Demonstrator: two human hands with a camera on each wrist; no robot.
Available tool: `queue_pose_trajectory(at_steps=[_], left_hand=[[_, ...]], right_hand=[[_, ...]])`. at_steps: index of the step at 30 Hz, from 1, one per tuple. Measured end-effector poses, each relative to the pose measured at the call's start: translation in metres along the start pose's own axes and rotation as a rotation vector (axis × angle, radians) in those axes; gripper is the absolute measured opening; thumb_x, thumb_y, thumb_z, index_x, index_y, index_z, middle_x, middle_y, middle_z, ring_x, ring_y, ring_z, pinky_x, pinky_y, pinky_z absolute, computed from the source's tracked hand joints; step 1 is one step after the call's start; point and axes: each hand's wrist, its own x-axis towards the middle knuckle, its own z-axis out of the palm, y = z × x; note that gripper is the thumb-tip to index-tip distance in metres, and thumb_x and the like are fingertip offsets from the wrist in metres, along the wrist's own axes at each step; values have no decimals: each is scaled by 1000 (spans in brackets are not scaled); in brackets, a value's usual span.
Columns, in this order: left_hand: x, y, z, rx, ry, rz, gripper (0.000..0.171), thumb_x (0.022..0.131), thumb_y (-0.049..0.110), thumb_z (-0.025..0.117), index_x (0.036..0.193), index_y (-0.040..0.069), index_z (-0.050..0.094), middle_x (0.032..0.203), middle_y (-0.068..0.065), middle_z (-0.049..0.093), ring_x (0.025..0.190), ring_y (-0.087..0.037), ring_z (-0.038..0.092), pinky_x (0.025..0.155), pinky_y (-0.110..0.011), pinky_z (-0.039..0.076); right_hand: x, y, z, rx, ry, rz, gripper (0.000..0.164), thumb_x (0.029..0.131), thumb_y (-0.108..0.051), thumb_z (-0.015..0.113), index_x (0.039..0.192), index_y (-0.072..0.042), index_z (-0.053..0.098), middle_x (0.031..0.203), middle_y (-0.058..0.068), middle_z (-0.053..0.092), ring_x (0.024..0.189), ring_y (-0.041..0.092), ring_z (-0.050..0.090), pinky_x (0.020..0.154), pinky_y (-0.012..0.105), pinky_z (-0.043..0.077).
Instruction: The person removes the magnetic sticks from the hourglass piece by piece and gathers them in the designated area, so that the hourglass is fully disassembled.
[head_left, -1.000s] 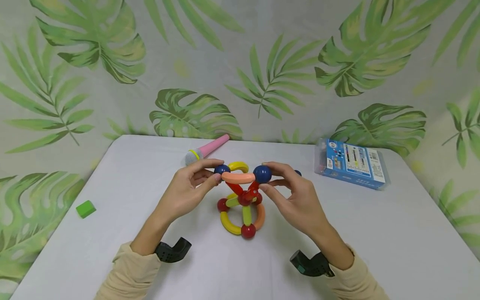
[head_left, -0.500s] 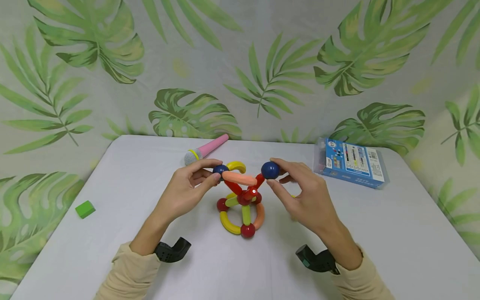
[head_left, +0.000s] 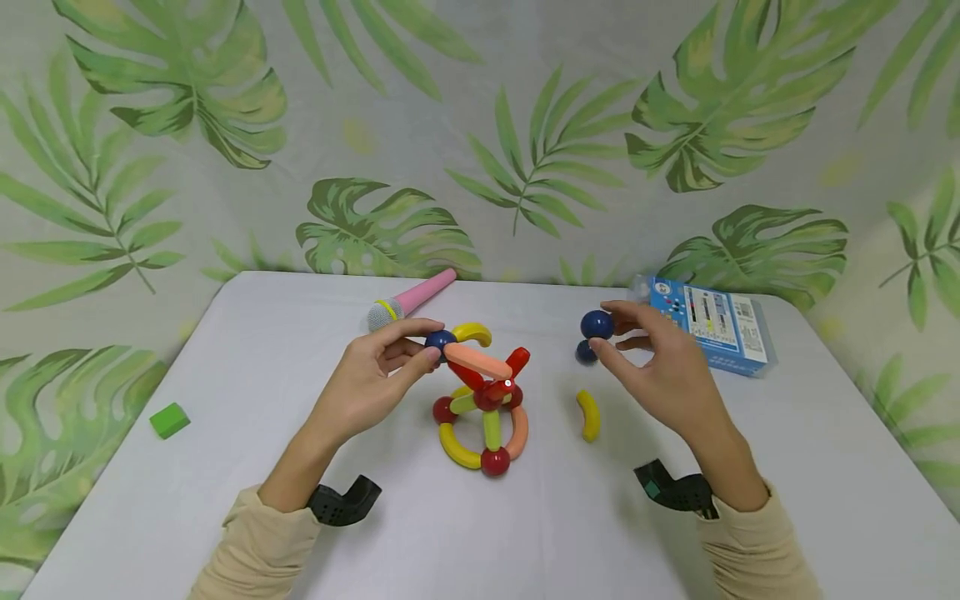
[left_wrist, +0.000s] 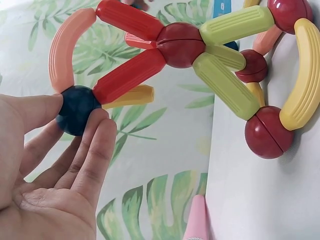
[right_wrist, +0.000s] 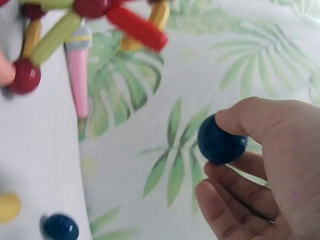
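Note:
My left hand [head_left: 384,367] pinches a blue ball [left_wrist: 79,111] at the upper left of a toy frame of rods and balls. From that ball run a curved peach rod [head_left: 477,362], a red rod [left_wrist: 131,81] and a curved yellow rod [head_left: 472,333]. A dark red ball [left_wrist: 181,45] joins the red rods to light green rods [left_wrist: 227,86] below. At the base, red balls [head_left: 495,462] and curved rods form a ring on the table. My right hand [head_left: 660,367], away to the right, holds another blue ball [right_wrist: 222,140] between thumb and fingers.
A third blue ball [head_left: 587,352] and a curved yellow rod [head_left: 589,415] lie on the table to the right. Behind stand a pink toy microphone [head_left: 412,298] and a blue box [head_left: 712,325]. A green block [head_left: 170,420] lies at the left.
My right hand has carried its blue ball off the peach rod's end and away to the right. The peach rod's free end has dropped a little. The left hand stays put.

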Motion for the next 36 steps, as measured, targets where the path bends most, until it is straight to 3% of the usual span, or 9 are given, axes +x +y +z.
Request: queue_pose_trajectory(at_steps=[6, 10, 13, 23, 29, 36], left_hand=[[0, 0, 0, 5, -5, -4, 35, 99, 16, 71, 133, 11, 66, 116, -8, 71, 98, -18, 73, 88, -25, 58], [0, -1, 1, 7, -6, -3, 35, 99, 16, 71, 133, 11, 65, 116, -8, 71, 98, -18, 73, 88, -25, 58], [0, -1, 0, 8, -3, 0, 35, 99, 15, 71, 133, 10, 65, 116, -8, 71, 98, -18, 73, 89, -25, 58], [1, -3, 0, 0, -1, 25, 36, 98, 14, 71, 133, 9, 65, 118, -13, 70, 97, -17, 73, 92, -24, 57], [0, -2, 0, 3, -2, 15, 36, 98, 15, 71, 133, 10, 65, 117, -13, 70, 97, -17, 73, 91, -25, 57], [0, -1, 0, -1, 0, 10, 36, 98, 15, 72, 133, 10, 65, 118, -13, 70, 98, -17, 73, 91, -25, 57]], right_hand=[[-5, 44, -3, -57, -63, 146, 38, 96, -14, 75, 129, 0, 63, 111, 18, 73, 97, 33, 71, 79, 8, 51], [-12, 66, -1, -136, -135, 220, 39, 98, -19, 73, 128, 3, 64, 111, 24, 71, 96, 39, 71, 80, 35, 61], [-16, 79, 2, -157, -167, 248, 40, 98, -19, 72, 128, 5, 64, 111, 27, 70, 95, 42, 71, 80, 53, 60], [-28, 116, 26, -137, -160, 307, 38, 96, -15, 74, 127, 5, 65, 121, 26, 70, 97, 40, 72, 83, 54, 59], [-29, 117, 30, -123, -148, 326, 41, 98, -19, 73, 131, 4, 63, 124, 26, 69, 100, 41, 71, 85, 54, 58], [-22, 104, 18, -139, -151, 353, 48, 98, -25, 73, 136, 1, 60, 125, 27, 68, 102, 45, 71, 85, 55, 59]])
